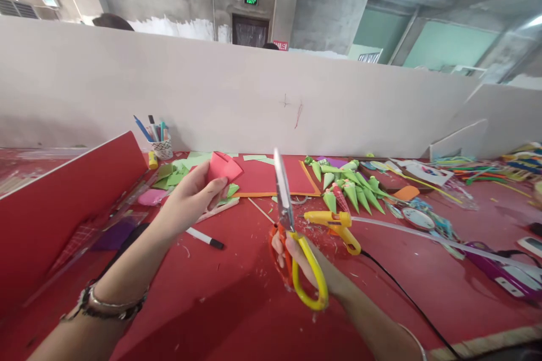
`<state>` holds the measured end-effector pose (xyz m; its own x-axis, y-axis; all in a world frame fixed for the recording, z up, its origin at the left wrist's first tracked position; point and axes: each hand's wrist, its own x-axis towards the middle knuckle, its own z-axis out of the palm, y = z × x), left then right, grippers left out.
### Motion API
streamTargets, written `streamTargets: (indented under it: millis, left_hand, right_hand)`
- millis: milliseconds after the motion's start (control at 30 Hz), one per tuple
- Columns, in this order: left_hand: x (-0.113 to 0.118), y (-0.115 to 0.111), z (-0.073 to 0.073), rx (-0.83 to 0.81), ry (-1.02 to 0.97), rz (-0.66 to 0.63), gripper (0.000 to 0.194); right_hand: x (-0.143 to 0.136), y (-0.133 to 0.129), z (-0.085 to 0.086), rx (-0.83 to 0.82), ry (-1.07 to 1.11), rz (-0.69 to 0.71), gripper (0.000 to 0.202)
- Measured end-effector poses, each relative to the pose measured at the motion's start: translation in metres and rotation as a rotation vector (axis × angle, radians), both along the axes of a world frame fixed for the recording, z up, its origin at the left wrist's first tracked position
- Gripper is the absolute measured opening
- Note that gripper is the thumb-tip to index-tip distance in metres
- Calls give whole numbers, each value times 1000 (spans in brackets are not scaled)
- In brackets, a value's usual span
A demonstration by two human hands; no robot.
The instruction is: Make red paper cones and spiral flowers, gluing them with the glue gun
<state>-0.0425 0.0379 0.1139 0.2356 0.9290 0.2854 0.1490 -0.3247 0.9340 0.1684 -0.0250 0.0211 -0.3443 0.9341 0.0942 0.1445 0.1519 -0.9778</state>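
Observation:
Between the thumb and fingers of my left hand (197, 194) is a folded piece of pink-red paper (226, 166), raised above the table. My right hand (302, 259) grips a pair of scissors (284, 197) with one yellow and one orange handle. The blades point upward and look closed together, apart from the paper. Just right of the scissors lies a yellow glue gun (332, 220) with a clear glue stick (393, 231) in its back. A white marker with a black cap (205, 238) rests below my left hand.
Several green paper cones (355, 189) are heaped beyond the glue gun. A red sheet with an orange edge (292, 177) lies at the back. A pen cup (163, 146) stands back left, near a red panel (76, 197). The black cord (406, 293) runs to the front right.

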Motion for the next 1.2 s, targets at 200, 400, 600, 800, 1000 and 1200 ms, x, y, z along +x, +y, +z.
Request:
streamTargets:
  millis: [200, 400, 600, 800, 1000, 1200]
  left_hand:
    - [4, 4, 11, 63, 71, 87, 22]
    - [4, 10, 1, -17, -52, -129, 20]
    - [0, 12, -4, -108, -115, -142, 24]
    - [5, 11, -4, -30, 57, -133, 28]
    - [12, 9, -3, -55, 212, -249, 22]
    - [17, 2, 0, -64, 336, -259, 34]
  right_hand:
    - [4, -2, 4, 203, -174, 5, 30]
    - [0, -7, 0, 240, -391, -40, 26]
    - [-4, -7, -5, 277, -394, -95, 30]
    - [-3, -8, -11, 278, -359, -125, 31]
    - [-2, -8, -13, 268, -351, -160, 32]
    - [0, -7, -13, 279, -351, -154, 32]
